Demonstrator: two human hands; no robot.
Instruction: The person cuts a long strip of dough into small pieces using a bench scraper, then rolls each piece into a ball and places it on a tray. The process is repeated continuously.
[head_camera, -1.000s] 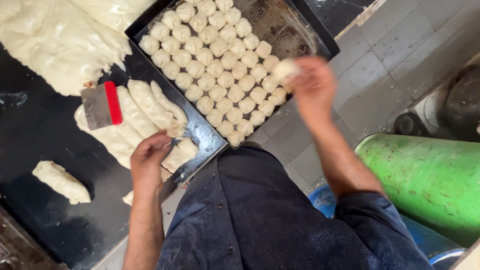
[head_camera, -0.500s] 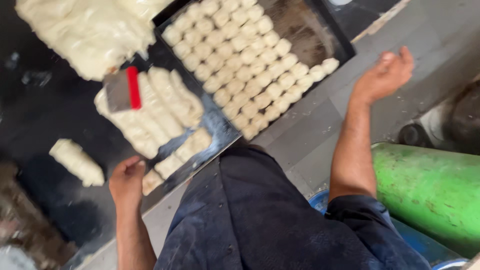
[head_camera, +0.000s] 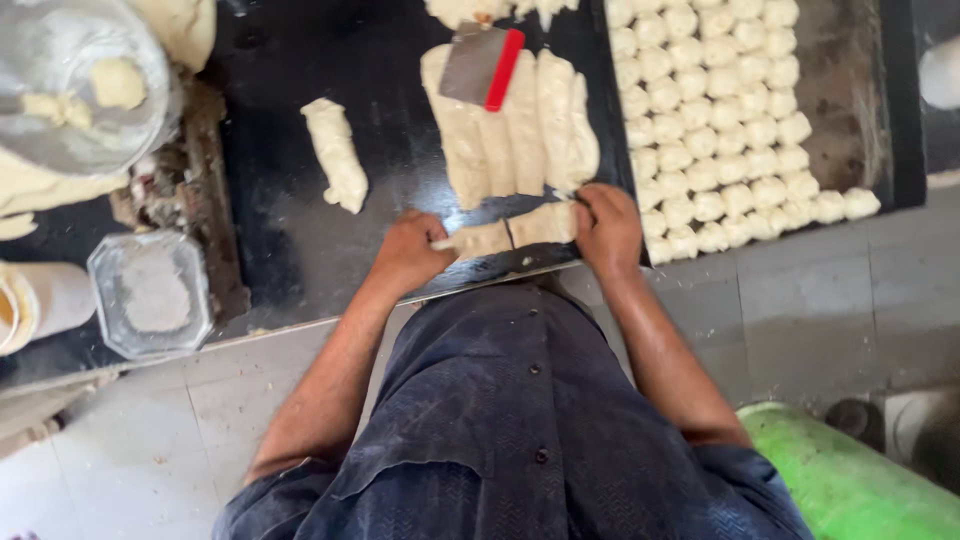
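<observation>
Head view: left hand (head_camera: 412, 250) and right hand (head_camera: 606, 226) grip dough strip (head_camera: 512, 232).

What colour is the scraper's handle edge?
Red, on the scraper lying on the dough strips; head view.

Soft matt dough strip (head_camera: 510, 232) on glossy black counter (head_camera: 280, 150); metal scraper (head_camera: 470, 65).

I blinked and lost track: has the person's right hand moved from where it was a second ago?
Yes. The right hand was out past the tray's near edge; now it is back beside the left hand on the dough strip.
</observation>
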